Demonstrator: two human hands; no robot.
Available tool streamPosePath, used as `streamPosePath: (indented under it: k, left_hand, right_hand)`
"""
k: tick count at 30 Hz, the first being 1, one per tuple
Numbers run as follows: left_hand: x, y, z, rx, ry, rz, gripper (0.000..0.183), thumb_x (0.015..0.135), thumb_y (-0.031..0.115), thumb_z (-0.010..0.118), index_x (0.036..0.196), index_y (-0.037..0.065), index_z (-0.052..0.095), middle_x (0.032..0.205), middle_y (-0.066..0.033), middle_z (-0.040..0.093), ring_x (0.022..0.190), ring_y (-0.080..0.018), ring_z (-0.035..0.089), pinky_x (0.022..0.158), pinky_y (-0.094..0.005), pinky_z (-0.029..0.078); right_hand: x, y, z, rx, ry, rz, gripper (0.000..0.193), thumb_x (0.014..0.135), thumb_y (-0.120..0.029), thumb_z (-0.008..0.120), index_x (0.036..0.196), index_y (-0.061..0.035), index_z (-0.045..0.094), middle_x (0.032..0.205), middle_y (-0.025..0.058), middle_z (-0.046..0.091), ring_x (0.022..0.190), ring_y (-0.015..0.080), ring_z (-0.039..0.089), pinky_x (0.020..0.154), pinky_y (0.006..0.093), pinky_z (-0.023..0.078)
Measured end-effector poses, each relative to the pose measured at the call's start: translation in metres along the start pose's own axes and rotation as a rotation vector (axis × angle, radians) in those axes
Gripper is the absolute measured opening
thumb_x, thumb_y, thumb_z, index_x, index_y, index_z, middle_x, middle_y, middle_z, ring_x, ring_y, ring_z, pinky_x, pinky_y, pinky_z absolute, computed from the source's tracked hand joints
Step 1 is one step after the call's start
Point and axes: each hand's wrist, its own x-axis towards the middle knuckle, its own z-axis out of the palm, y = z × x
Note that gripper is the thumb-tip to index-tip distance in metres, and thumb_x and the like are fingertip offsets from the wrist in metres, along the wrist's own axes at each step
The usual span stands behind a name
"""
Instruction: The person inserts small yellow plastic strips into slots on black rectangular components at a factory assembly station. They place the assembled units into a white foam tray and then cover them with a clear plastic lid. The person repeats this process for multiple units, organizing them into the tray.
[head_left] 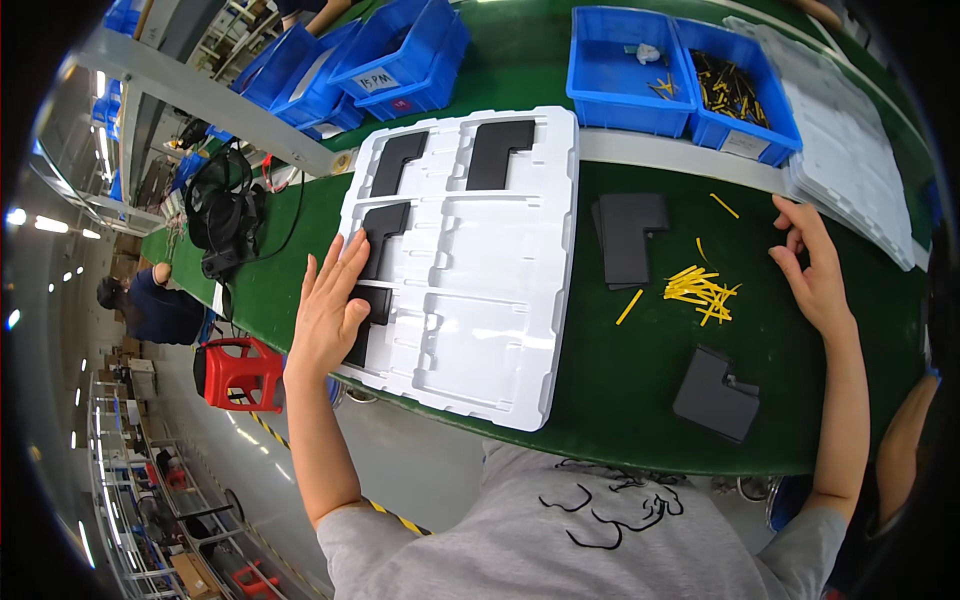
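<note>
My left hand (330,305) lies with fingers stretched over the left edge of a white compartmented plastic tray (490,355). Its fingertips touch or cover a black L-shaped piece (386,228), and another black piece (375,303) shows just beside the thumb. Two more such pieces, one at far left (398,163) and one at far middle (500,155), sit in the tray. To the right, my right hand (815,270) hovers above the green table, fingers loosely bent, thumb and forefinger apart, nothing visible between them. Nearest to it are a pile of yellow strips (700,292) and a loose yellow strip (724,206).
Overlapping dark L-shaped pieces (630,240) lie right of the tray, with others (718,395) by the near table edge. Blue bins (630,95) line the back; one bin (745,125) holds many yellow and dark strips. White trays (850,150) are stacked at right. A black bag (220,205) lies left.
</note>
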Motion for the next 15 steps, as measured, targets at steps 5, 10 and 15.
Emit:
streamPosePath:
  k: [5,10,15]
  left_hand:
    - [0.009,0.002,-0.002,0.041,-0.046,-0.043,0.055,0.095,0.040,0.042,0.144,0.013,0.039,0.151,-0.0023,0.035,0.142,-0.0257,0.026,0.117,-0.0468,0.013]
    - [0.032,0.044,-0.008,-0.127,0.018,0.162,0.056,0.092,0.037,0.044,0.141,0.010,0.043,0.148,-0.0091,0.039,0.139,-0.0302,0.031,0.116,-0.0491,0.014]
    - [0.079,0.130,-0.005,-0.325,-0.174,0.402,0.075,0.076,0.033,0.074,0.139,0.005,0.043,0.147,-0.0143,0.039,0.138,-0.0351,0.033,0.113,-0.0465,0.025]
  right_hand:
    - [-0.003,0.002,-0.004,-0.001,0.001,0.003,0.056,0.077,0.007,0.063,0.130,-0.0067,0.052,0.098,0.0056,0.050,0.069,0.0124,0.041,0.067,0.0233,0.039]
    - [0.002,-0.002,-0.002,-0.010,-0.002,0.004,0.054,0.078,0.003,0.067,0.128,-0.0122,0.054,0.096,0.0052,0.053,0.064,0.0132,0.043,0.061,0.0259,0.041]
    - [-0.001,0.002,-0.007,-0.041,0.000,-0.020,0.052,0.080,0.000,0.067,0.128,-0.0137,0.054,0.095,0.0053,0.054,0.063,0.0148,0.044,0.061,0.0277,0.043]
